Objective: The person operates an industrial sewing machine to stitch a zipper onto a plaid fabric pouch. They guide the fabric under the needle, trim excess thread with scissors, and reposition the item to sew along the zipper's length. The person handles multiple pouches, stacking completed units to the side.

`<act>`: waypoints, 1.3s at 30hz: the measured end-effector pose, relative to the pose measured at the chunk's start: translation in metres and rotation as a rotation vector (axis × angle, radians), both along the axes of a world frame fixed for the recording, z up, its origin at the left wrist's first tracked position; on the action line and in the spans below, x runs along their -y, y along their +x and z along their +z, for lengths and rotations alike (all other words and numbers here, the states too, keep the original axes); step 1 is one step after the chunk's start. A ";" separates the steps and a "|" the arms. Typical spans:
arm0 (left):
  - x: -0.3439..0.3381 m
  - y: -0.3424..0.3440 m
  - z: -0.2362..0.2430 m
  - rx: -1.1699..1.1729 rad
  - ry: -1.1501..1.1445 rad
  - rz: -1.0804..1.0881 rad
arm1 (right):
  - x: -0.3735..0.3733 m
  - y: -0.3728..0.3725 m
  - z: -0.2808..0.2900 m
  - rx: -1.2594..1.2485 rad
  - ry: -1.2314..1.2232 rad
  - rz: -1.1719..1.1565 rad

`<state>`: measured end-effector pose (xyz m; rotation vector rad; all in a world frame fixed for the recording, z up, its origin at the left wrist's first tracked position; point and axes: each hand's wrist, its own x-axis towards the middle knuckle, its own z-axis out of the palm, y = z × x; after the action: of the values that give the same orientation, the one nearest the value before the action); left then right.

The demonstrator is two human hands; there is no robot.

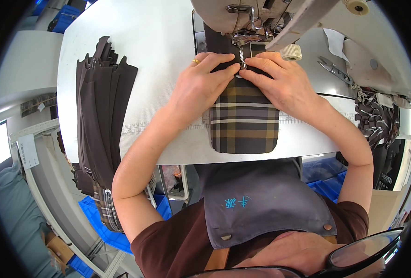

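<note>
A plaid fabric piece [245, 123] in brown, olive and white lies on the sewing machine's table, its rounded end toward me. Dark fabric [214, 41] joins it at the far end, under the machine head. My left hand [203, 83] grips the cloth from the left, thumb and fingertips close to the metal presser foot [243, 66]. From the right, my right hand [282, 81] holds the same cloth, its thumb and forefinger almost meeting the left ones. A gold ring is on a left finger. The layers under my fingers are partly hidden.
The sewing machine head [302, 23] overhangs the far right. Thread snips [335, 69] lie to the right, near a dark bundle of strips [377, 118]. A stack of dark fabric pieces [101, 111] hangs over the table's left edge, above a blue bin [105, 231].
</note>
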<state>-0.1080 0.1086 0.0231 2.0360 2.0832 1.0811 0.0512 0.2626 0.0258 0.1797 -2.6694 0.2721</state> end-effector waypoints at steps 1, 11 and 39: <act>-0.001 -0.001 0.000 0.004 0.002 -0.005 | 0.000 -0.001 0.000 -0.003 -0.012 -0.003; -0.018 -0.016 -0.005 -0.054 0.066 0.003 | -0.011 -0.013 -0.012 -0.031 -0.030 -0.076; -0.020 -0.016 -0.010 -0.025 0.115 0.032 | -0.020 -0.022 -0.018 -0.131 -0.220 -0.123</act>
<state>-0.1245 0.1282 0.0133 2.0838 2.1195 1.2141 0.0289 0.2828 0.0078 -0.0342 -2.4871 0.4937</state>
